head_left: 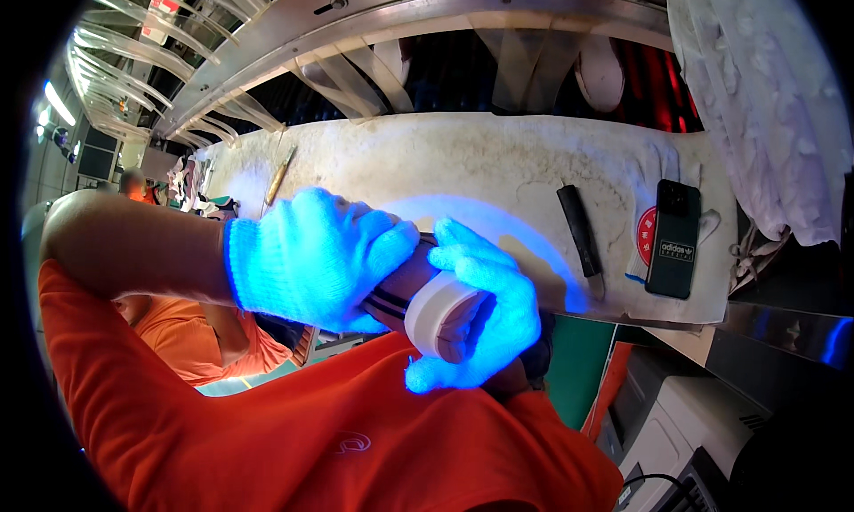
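A shoe [438,316] with a pale sole edge and a brownish upper with dark stripes is held in front of my chest, over the near edge of the bench. My left hand [320,258], in a knitted glove lit bright blue, is closed round its upper from the left. My right hand [503,303], gloved the same way, curls round the pale end, thumb and fingers on opposite sides. Much of the shoe is hidden by the gloves. Blue light falls across both hands and onto the worn bench top [427,156] behind them.
On the bench lie a black-handled tool [580,232], a black phone [672,241] on a white glove, and a wooden-handled tool [280,176]. Beyond, a metal-framed conveyor carries pale shoes [600,74] behind clear strips. White sheeting [765,94] hangs right. A person in orange [191,334] is at left.
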Available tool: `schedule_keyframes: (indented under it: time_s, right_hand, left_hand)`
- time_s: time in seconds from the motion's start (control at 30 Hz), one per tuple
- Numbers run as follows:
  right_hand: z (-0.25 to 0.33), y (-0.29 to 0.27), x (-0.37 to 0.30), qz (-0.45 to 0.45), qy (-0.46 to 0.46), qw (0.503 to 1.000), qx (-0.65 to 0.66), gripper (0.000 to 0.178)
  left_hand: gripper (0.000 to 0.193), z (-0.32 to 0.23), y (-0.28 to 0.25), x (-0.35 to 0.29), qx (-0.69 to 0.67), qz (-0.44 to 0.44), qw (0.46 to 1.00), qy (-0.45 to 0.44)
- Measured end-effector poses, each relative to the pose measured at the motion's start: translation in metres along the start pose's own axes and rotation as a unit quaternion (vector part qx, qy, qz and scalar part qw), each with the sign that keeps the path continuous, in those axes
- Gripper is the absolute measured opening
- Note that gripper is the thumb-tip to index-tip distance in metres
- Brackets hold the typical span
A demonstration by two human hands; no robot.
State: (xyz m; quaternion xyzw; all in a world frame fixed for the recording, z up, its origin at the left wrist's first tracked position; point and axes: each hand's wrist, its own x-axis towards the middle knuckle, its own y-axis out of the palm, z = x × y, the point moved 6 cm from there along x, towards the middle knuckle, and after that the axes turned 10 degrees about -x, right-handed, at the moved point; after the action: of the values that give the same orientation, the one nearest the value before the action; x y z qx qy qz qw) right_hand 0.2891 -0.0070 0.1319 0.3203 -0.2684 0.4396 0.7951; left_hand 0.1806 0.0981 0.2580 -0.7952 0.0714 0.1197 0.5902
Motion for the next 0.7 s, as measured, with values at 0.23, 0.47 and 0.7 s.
schedule_keyframes:
  time_s: [0.23, 0.47, 0.7]
  right_hand:
    - [0.004, -0.005, -0.004, -0.004, 0.009, 1.0, -0.011, 0.083]
    - [0.018, -0.014, -0.005, 0.005, 0.069, 0.995, -0.075, 0.069]
    - [0.042, -0.01, -0.025, -0.043, 0.112, 0.979, -0.165, 0.056]
  left_hand:
    - [0.068, -0.014, -0.002, 0.013, -0.007, 0.027, 1.0, -0.012]
    - [0.068, -0.016, 0.006, 0.018, 0.006, 0.037, 0.997, -0.064]
    - [0.06, -0.018, 0.004, 0.006, -0.084, -0.055, 0.995, -0.012]
